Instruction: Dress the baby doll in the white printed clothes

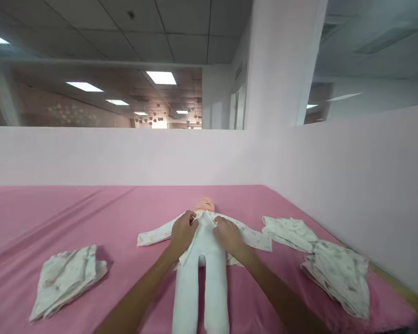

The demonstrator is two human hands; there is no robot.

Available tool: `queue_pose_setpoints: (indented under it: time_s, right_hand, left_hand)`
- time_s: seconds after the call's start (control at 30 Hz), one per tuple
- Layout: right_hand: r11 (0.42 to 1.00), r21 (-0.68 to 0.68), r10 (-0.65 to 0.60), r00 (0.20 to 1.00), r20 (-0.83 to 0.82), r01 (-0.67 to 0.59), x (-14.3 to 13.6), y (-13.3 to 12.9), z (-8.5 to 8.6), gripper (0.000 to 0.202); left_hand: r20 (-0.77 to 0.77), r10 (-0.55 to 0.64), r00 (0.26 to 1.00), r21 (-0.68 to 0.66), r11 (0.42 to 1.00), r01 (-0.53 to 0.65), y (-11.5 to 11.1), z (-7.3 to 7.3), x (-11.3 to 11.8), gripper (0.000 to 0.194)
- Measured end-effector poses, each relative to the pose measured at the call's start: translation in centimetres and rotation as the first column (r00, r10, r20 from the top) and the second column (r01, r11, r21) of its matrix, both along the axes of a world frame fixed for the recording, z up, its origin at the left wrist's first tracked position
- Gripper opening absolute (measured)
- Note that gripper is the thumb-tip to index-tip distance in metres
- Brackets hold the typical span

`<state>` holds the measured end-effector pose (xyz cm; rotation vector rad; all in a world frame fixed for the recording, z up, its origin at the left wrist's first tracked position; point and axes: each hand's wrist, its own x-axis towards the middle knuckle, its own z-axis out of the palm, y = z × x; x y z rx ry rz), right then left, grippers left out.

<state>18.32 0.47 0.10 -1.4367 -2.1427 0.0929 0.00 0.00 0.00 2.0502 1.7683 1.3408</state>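
A baby doll (206,204) lies on its back with its head away from me, its trunk and legs white. A white long-sleeved baby shirt (256,238) with small prints is on it or under it, the sleeves spread out to both sides and the front open over the chest. At the left edge of the opening, my left hand (184,233) is closed with its fingertips pinching the shirt. Opposite, my right hand (229,235) pinches the shirt's right edge near the doll's chest. The fingertips of both hands are partly hidden.
A pink sheet (132,278) covers the padded surface. Folded white printed clothes (68,278) lie at the left. At the right are another light cloth piece (289,232) and a folded printed garment (341,273). White walls (125,155) border the back and right.
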Motion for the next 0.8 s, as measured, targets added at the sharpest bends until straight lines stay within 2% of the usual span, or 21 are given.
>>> queue_pose_setpoints:
  time_s: [0.1,0.2,0.3,0.37,0.5,0.57,0.67,0.8]
  right_hand:
    - [0.988,0.103,-0.091,0.969,-0.230,0.117,0.0,-0.7,0.7,0.033]
    - [0.982,0.141,-0.073,0.948,-0.311,0.122,-0.4,-1.4,1.2,0.035]
    - [0.996,0.075,-0.030,0.967,-0.254,0.051,-0.8,-1.8,1.3,0.041]
    - [0.999,0.027,-0.039,0.983,-0.181,0.045,-0.6,-1.6,1.1,0.047]
    - [0.999,0.039,-0.023,0.999,-0.038,0.025,-0.1,-0.4,0.9,0.029]
    - [0.998,0.064,-0.009,1.000,-0.027,0.011,-0.2,0.5,1.1,0.021]
    - [0.998,0.058,-0.016,0.984,-0.175,0.027,-0.8,2.1,1.4,0.012]
    - [0.998,0.018,-0.053,0.928,-0.368,0.064,-1.5,4.0,1.8,0.016]
  left_hand:
    - [-0.001,-0.010,1.000,0.003,1.000,0.010,0.1,-0.2,0.1,0.012]
    - [-0.004,-0.018,1.000,0.002,1.000,0.018,0.0,-0.1,0.2,0.012]
    - [-0.019,-0.033,0.999,-0.013,0.999,0.033,-0.4,0.1,0.1,0.013]
    - [-0.045,-0.043,0.998,-0.026,0.999,0.042,-0.6,0.3,0.1,0.016]
    - [-0.110,-0.042,0.993,-0.072,0.997,0.034,-0.2,1.0,0.4,0.030]
    - [-0.196,-0.029,0.980,-0.137,0.991,0.002,0.6,1.4,0.6,0.030]
    - [-0.340,-0.027,0.940,-0.213,0.976,-0.048,2.3,2.3,0.8,0.026]
    - [-0.358,-0.052,0.932,-0.206,0.978,-0.025,4.5,2.9,0.9,0.020]
